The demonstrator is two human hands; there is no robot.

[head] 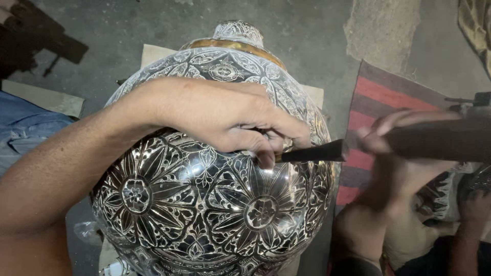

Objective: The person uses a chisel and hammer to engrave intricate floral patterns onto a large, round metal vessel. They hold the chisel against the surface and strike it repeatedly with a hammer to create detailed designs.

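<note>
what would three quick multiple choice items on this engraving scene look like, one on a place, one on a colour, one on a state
1. Where does the left hand rest?
A. on the engraved metal vase
B. on the striped mat
C. on the floor

2. What colour is the band near the vase's neck?
A. blue
B. golden
C. red

3. How is the chisel held?
A. lying loose on the floor
B. pinched in the left hand's fingers, tip at the vase
C. standing in a jar

Answers: 1 A, the palm lies over the vase's shoulder; 2 B, the ring shows golden; 3 B, fingers grip its end at the surface.
</note>
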